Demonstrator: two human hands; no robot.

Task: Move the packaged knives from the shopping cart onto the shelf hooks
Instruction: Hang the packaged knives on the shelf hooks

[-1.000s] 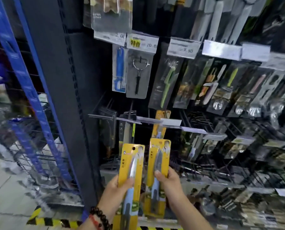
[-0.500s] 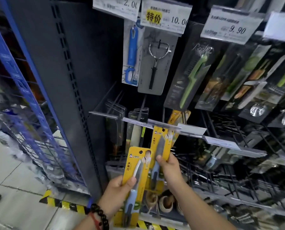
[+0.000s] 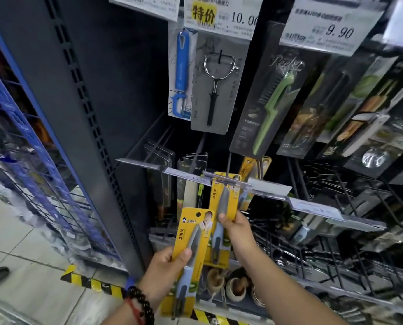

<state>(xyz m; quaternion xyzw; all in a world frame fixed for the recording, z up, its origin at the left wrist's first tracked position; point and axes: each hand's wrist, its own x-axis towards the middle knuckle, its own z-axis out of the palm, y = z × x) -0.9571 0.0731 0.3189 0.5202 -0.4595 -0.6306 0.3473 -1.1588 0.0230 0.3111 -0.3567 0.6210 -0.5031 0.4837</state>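
The right hand's fingers (image 3: pixel 221 218) are pinching the middle of one yellow carded knife (image 3: pixel 222 202), lifting its top edge up to the hook (image 3: pixel 228 181) under the price strip, while the left hand (image 3: pixel 170 263) is gripping a second carded knife (image 3: pixel 191 242) lower down, near the handle. The packs are looking light, flat and fairly stiff, slick in front. Holding mid-card is probably keeping the hang hole free and the card from bending.

The head camera looks forward and down, close to the shelf hooks (image 3: pixel 228 181).
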